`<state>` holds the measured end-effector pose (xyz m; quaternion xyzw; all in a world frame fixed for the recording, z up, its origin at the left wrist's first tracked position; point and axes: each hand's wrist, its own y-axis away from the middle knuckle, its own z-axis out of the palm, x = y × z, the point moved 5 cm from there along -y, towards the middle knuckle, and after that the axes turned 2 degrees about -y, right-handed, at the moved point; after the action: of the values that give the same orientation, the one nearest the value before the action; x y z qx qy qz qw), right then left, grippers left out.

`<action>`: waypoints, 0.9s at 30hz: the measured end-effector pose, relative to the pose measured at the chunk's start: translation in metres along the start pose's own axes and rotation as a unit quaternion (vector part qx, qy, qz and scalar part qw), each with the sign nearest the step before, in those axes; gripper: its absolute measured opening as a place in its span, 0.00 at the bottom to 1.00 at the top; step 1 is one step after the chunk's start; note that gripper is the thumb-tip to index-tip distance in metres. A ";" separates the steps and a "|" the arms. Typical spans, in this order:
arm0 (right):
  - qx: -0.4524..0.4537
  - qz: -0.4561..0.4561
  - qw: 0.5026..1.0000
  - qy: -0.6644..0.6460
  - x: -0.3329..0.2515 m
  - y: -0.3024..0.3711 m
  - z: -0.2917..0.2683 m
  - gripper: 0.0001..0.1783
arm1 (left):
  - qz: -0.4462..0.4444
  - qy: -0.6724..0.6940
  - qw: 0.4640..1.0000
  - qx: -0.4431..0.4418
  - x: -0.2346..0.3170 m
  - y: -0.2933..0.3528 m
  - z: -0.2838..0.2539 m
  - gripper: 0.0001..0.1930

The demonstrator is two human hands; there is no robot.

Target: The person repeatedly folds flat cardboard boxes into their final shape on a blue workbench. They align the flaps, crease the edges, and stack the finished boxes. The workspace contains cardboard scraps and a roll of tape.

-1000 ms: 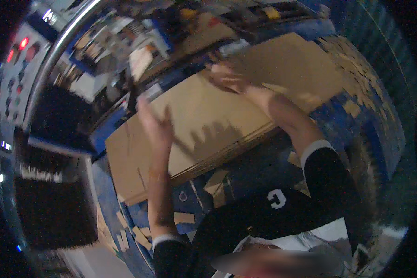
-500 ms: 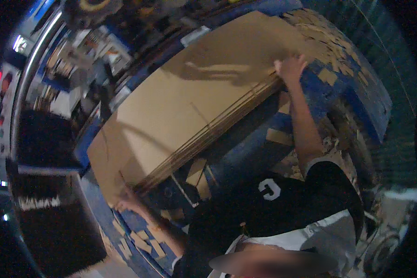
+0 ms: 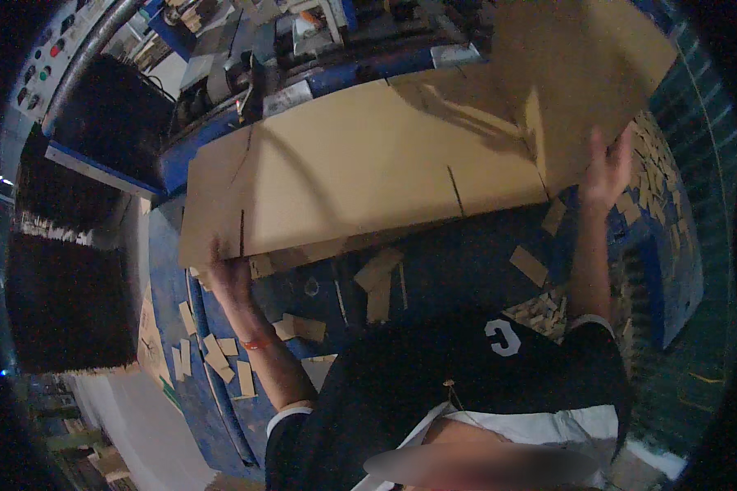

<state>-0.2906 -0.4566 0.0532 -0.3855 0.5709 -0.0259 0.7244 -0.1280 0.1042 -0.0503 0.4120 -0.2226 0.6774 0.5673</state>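
A large flat sheet of brown cardboard (image 3: 360, 164) with cut slots is held up in front of me, tilted, its right end raised. My left hand (image 3: 225, 274) grips its lower left edge from below. My right hand (image 3: 606, 168) holds its right edge, fingers spread against the board. More brown cardboard sheets lie under it, their edges showing along its lower side (image 3: 303, 254).
A blue machine frame (image 3: 458, 270) lies below the board, strewn with small cardboard offcuts (image 3: 377, 282). A dark box-shaped unit (image 3: 65, 303) stands at the left, a control panel with coloured buttons (image 3: 45, 61) at the upper left. Cluttered machinery (image 3: 254, 49) sits behind.
My left hand came up from low on the blue frame to the board's lower left edge. My right hand stayed at the right edge, and the top sheet has been lifted and tilted.
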 end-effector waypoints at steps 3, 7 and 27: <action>-0.345 -0.247 0.890 0.167 -0.020 0.089 0.045 0.19 | 0.157 -0.268 0.950 0.020 0.002 0.018 0.011 0.18; -0.496 -0.394 0.727 0.264 -0.005 0.158 0.071 0.22 | 0.328 -0.444 0.823 -0.133 -0.004 0.057 0.048 0.19; -0.456 -0.488 0.705 0.239 0.010 0.096 0.136 0.20 | 0.431 -0.618 0.540 -0.375 -0.030 0.046 0.135 0.27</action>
<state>-0.2106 -0.3219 -0.0045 -0.8747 0.3990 -0.2034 0.1855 -0.1299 -0.0292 0.0090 0.3322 -0.9024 0.2725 0.0316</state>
